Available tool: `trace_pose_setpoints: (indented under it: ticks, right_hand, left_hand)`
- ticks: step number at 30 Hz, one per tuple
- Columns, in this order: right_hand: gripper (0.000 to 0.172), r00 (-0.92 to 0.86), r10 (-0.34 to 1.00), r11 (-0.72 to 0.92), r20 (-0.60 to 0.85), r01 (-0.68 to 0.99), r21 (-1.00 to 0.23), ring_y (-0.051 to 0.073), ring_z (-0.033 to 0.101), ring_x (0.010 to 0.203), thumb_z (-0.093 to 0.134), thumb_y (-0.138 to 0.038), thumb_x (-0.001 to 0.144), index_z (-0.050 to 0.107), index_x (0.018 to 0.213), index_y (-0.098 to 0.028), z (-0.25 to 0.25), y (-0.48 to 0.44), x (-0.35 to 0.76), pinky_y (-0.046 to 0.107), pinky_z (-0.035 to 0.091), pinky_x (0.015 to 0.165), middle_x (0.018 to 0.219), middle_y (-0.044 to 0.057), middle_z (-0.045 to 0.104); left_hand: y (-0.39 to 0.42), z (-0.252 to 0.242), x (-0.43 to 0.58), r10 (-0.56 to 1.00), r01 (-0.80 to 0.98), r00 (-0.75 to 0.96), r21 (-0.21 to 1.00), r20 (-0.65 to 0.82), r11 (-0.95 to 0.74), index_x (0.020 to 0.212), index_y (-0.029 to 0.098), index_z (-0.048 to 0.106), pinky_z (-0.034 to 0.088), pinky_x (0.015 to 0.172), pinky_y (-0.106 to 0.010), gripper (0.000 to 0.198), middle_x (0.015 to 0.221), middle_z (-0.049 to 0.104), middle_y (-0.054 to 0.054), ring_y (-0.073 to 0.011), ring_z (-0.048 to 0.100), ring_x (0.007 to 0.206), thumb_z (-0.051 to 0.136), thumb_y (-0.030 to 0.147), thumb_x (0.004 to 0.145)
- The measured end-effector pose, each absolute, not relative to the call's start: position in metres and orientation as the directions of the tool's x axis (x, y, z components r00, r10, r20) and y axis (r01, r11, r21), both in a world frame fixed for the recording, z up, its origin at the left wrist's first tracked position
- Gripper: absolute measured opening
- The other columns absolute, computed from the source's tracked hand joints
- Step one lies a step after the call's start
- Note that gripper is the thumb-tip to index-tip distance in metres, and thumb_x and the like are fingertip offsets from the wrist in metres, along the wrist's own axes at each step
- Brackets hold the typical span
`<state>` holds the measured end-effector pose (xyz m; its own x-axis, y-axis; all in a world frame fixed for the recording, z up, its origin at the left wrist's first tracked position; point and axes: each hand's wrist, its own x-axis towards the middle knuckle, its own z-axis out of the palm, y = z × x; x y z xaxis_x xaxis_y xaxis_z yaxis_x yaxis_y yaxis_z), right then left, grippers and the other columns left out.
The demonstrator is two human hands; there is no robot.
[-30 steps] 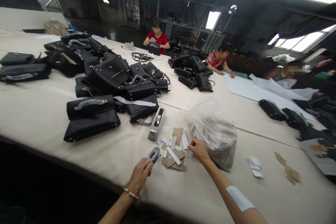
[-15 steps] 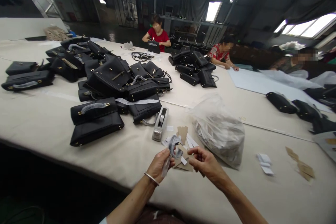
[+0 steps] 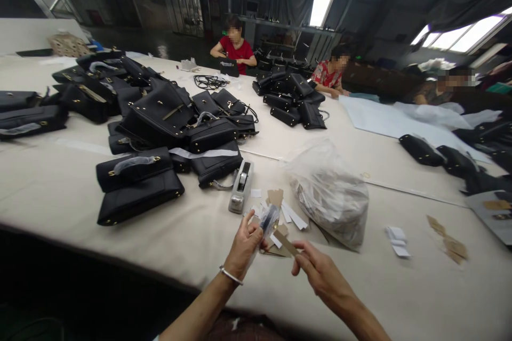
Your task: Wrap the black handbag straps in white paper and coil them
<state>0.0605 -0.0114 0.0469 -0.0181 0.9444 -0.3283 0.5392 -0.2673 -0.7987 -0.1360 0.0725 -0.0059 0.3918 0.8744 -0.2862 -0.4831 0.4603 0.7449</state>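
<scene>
My left hand (image 3: 245, 245), with a bracelet on the wrist, is closed on a small plastic-wrapped dark item (image 3: 269, 219) held up over the table. My right hand (image 3: 320, 273) pinches a brown card tag (image 3: 285, 242) and holds it against that item. Right beneath both hands lies a scatter of brown tags and white paper slips (image 3: 286, 213). A grey tape dispenser (image 3: 241, 187) stands just beyond my left hand.
A clear plastic bag of tags (image 3: 330, 195) sits right of the slips. Piles of black handbags (image 3: 168, 122) cover the table's left and middle. Three people work at the far side, with more bags (image 3: 292, 101) and white sheets (image 3: 384, 122). Loose tags (image 3: 446, 240) lie at right.
My hands dropped slightly toward me. The wrapped item in my left hand straightened up, and my right hand brought a brown tag against it.
</scene>
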Motion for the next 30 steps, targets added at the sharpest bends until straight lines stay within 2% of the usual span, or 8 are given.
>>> trace_pose_setpoints:
  ticks: [4, 10, 14, 18, 21, 24, 27, 30]
  right_hand:
    - [0.041, 0.071, 0.942, -0.304, -0.329, 0.597, -0.742, 0.012, 0.053, 0.052, 0.041, -0.048, 0.094, 0.058, 0.068, -0.021, 0.042, -0.012, 0.06, 0.023, 0.04, 0.05, 0.062, -0.001, 0.063]
    - [0.044, 0.142, 0.9, -0.437, -0.413, 0.287, -0.853, 0.008, 0.045, 0.035, 0.051, -0.06, 0.085, 0.062, 0.077, -0.019, 0.027, 0.002, 0.037, 0.022, 0.031, 0.035, 0.068, 0.0, 0.066]
    - [0.04, -0.014, 0.925, -0.379, -0.379, -0.027, -0.925, 0.007, 0.051, 0.047, 0.059, -0.057, 0.084, 0.066, 0.089, -0.018, 0.032, -0.002, 0.03, 0.021, 0.037, 0.046, 0.075, -0.001, 0.063]
    - [0.045, -0.071, 0.89, -0.456, -0.45, -0.134, -0.88, 0.008, 0.055, 0.047, 0.065, -0.059, 0.08, 0.066, 0.09, -0.015, 0.028, -0.012, 0.036, 0.023, 0.04, 0.047, 0.079, 0.003, 0.066]
    - [0.061, 0.064, 0.852, -0.508, -0.519, -0.139, -0.85, 0.016, 0.063, 0.053, 0.068, -0.065, 0.073, 0.062, 0.106, -0.014, 0.021, -0.022, 0.042, 0.028, 0.048, 0.052, 0.077, 0.005, 0.068]
    - [0.071, 0.117, 0.906, -0.401, -0.408, -0.078, -0.913, 0.025, 0.071, 0.08, 0.069, -0.058, 0.075, 0.048, 0.129, -0.016, 0.024, -0.035, 0.046, 0.039, 0.056, 0.074, 0.089, 0.009, 0.071]
    - [0.068, -0.025, 0.963, -0.263, -0.269, 0.148, -0.954, 0.027, 0.059, 0.117, 0.078, -0.031, 0.07, 0.052, 0.133, -0.022, 0.036, -0.05, 0.046, 0.043, 0.046, 0.104, 0.125, 0.011, 0.065]
    - [0.058, -0.06, 0.984, -0.13, -0.166, 0.383, -0.915, 0.027, 0.058, 0.119, 0.075, -0.018, 0.069, 0.061, 0.125, -0.025, 0.044, -0.056, 0.045, 0.041, 0.044, 0.106, 0.129, 0.008, 0.063]
  left_hand:
    - [0.066, -0.005, -0.136, 0.876, -0.411, 0.408, 0.806, -0.255, 0.426, 0.144, 0.016, 0.019, 0.051, 0.06, -0.03, 0.099, 0.083, 0.054, 0.004, -0.0118, 0.058, 0.058, 0.077, 0.053, 0.073]
    - [0.045, -0.001, -0.124, 0.828, -0.296, 0.5, 0.848, -0.254, 0.439, 0.146, 0.02, 0.015, 0.051, 0.056, -0.029, 0.098, 0.084, 0.058, 0.002, -0.0124, 0.059, 0.056, 0.076, 0.051, 0.075]
    - [0.044, 0.003, -0.123, 0.79, -0.285, 0.574, 0.852, -0.215, 0.439, 0.128, 0.015, 0.047, 0.05, 0.056, -0.027, 0.07, 0.077, 0.059, 0.001, -0.0144, 0.061, 0.062, 0.076, 0.049, 0.074]
    - [0.048, 0.008, -0.126, 0.744, -0.127, 0.636, 0.923, -0.205, 0.363, 0.097, 0.012, 0.067, 0.048, 0.054, -0.025, 0.039, 0.074, 0.062, -0.002, -0.0131, 0.058, 0.059, 0.071, 0.045, 0.077]
    - [0.051, 0.009, -0.127, 0.782, -0.02, 0.569, 0.946, -0.254, 0.322, 0.091, 0.012, 0.07, 0.046, 0.053, -0.025, 0.034, 0.074, 0.065, -0.003, -0.0112, 0.054, 0.053, 0.071, 0.042, 0.075]
    - [0.055, 0.008, -0.129, 0.767, -0.014, 0.565, 0.926, -0.304, 0.377, 0.09, 0.011, 0.072, 0.044, 0.052, -0.025, 0.037, 0.068, 0.062, -0.001, -0.0108, 0.052, 0.051, 0.072, 0.042, 0.07]
    - [0.057, 0.008, -0.132, 0.709, -0.043, 0.623, 0.89, -0.331, 0.454, 0.083, 0.01, 0.072, 0.042, 0.051, -0.025, 0.037, 0.062, 0.056, 0.001, -0.01, 0.049, 0.05, 0.074, 0.044, 0.068]
    - [0.055, 0.01, -0.133, 0.675, -0.038, 0.664, 0.888, -0.32, 0.458, 0.08, 0.011, 0.072, 0.041, 0.051, -0.025, 0.034, 0.065, 0.057, 0.001, -0.0099, 0.048, 0.051, 0.074, 0.043, 0.068]
